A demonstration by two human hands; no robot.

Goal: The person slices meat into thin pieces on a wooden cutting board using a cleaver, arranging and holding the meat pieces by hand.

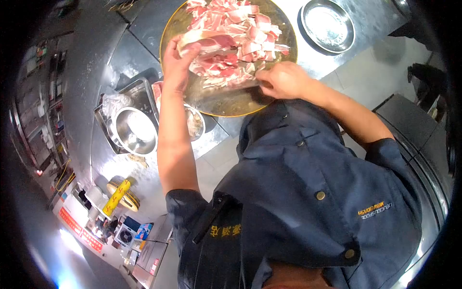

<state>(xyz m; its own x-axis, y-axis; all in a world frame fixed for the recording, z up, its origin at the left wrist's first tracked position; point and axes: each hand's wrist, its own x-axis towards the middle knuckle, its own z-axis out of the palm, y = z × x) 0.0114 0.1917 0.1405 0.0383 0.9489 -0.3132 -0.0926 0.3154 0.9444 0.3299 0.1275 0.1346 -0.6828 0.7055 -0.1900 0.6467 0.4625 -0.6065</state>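
Observation:
My left hand (179,65) grips a thick slab of raw pork (211,42) from its left end, the thumb laid over the near side. Beneath and beyond the slab, a heap of thin pork slices (240,21) covers much of a round chopping board (219,106) with a yellow rim. My right hand (284,79) is closed in a fist around a knife (236,89), at the board's near right side. The blade is blurred and reaches left, low across the board, next to the nearest slices. Its handle is hidden in my fingers.
A round metal plate (328,26) lies on the steel counter right of the board. To the left are a steel bowl (135,131) in a dark tray (147,91) and a smaller container (195,123) behind my left forearm. A yellow-wrapped roll (116,196) is farther down left.

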